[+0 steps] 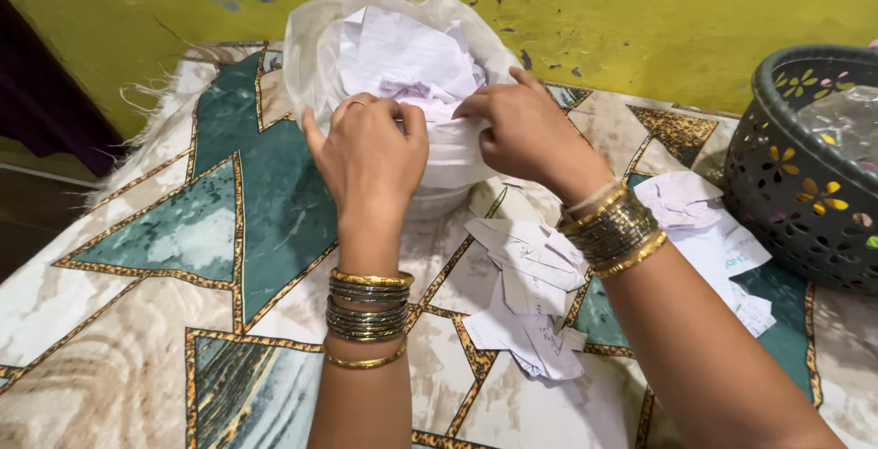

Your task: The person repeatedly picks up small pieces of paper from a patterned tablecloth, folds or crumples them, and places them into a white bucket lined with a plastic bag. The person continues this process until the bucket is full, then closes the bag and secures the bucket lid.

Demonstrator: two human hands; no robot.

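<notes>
Teal and cream patterned cloth [229, 229] covered the surface, frayed at its left edge. The left hand [370, 161], stacked bangles at its wrist, had its fingers curled over the near rim of a thin white plastic bag [311, 47] stuffed with crumpled paper [393, 56]. The right hand [526, 129] pinched the bag's rim just beside it, fingers closed on the plastic. Torn paper scraps [530, 303] lay on the cloth below the right wrist. A dark perforated basket [796, 202] stood far right.
</notes>
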